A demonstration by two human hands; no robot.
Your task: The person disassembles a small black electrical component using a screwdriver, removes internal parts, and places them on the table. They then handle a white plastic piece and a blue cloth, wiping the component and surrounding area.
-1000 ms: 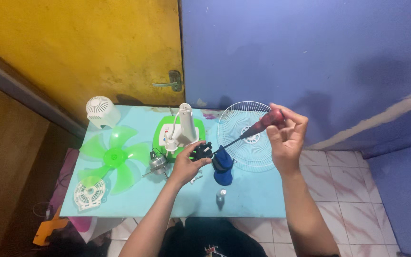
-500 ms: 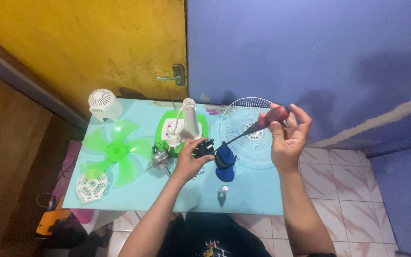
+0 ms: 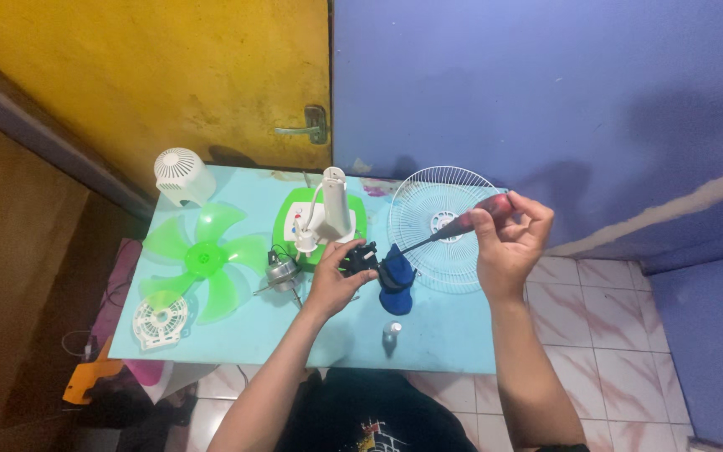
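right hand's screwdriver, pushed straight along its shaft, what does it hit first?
Most likely the small black part held in the left hand: the screwdriver in the right hand points down-left at it, over the blue cloth. Depth is unclear.

Light: even, moderately bright, from overhead | Shadows: soft, cast on blue wall (image 3: 546,100) toward 1 o'clock | Glare: none | Focus: centre sharp, mild softness overall | Edges: wide-angle bending, darker toward 9 o'clock
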